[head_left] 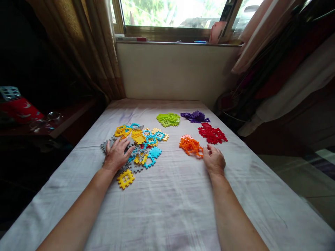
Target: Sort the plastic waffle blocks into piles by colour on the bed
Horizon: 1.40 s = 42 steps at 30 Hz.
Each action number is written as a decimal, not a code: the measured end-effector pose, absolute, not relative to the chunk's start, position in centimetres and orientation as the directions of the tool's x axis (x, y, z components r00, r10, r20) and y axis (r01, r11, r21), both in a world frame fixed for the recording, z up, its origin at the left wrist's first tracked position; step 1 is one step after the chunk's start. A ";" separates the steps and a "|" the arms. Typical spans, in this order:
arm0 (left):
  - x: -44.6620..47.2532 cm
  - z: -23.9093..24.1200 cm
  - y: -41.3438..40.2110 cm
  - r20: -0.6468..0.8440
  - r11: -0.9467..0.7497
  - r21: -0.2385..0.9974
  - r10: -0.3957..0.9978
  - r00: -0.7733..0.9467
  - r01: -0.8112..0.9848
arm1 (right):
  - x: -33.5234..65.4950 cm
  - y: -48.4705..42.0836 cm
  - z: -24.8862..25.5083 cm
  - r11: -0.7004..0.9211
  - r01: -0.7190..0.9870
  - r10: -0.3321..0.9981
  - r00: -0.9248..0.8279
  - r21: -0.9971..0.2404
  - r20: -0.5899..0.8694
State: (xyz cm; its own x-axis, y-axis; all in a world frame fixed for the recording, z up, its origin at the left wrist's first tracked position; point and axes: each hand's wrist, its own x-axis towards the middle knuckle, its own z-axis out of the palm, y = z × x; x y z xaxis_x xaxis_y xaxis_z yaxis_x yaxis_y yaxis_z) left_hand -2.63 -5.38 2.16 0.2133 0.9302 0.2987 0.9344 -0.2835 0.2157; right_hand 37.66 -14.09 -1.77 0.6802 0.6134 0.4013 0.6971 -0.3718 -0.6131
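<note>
My left hand lies with spread fingers over a mixed heap of plastic interlocking pieces in yellow, blue and grey, and it covers part of them. At the heap's near side is a yellow window-shaped piece. A light blue square piece sits at its right edge. My right hand is beside the pile of orange interlocking pieces, fingers curled together at the edge of an orange piece. The fingertips are partly hidden.
Sorted piles of lime green pieces, purple pieces and red pieces lie farther back on the sheet-covered surface. A wall and window sill stand behind. Hanging clothes are at right, eyeglasses at left.
</note>
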 end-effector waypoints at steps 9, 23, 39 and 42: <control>-5.2 4.1 -5.9 0.336 -0.312 0.151 0.909 0.248 0.938 | 37.9 -14.2 -2.2 -0.360 0.712 0.631 0.662 -0.602 0.405; -7.5 4.9 2.1 -0.009 -0.370 -0.021 0.929 0.370 0.929 | 37.9 -14.4 -2.6 -0.330 0.725 0.657 0.636 -0.604 0.404; -8.6 10.2 1.2 0.152 -0.207 -0.086 0.964 0.218 0.975 | 38.0 -14.4 -1.9 -0.252 0.616 0.563 0.721 -0.746 0.405; -7.3 10.8 -0.4 0.292 -0.166 -0.022 0.942 0.165 0.986 | 38.0 -14.3 -1.7 -0.246 0.601 0.550 0.733 -0.761 0.401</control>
State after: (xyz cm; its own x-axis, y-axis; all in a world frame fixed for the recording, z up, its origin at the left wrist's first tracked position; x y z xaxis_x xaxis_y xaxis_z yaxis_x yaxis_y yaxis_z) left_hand -7.27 -0.36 10.84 0.1652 0.9420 0.2922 0.9859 -0.1661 -0.0218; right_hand 38.00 -14.34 -1.70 0.7330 0.5496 0.4008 0.6007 -0.2464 -0.7606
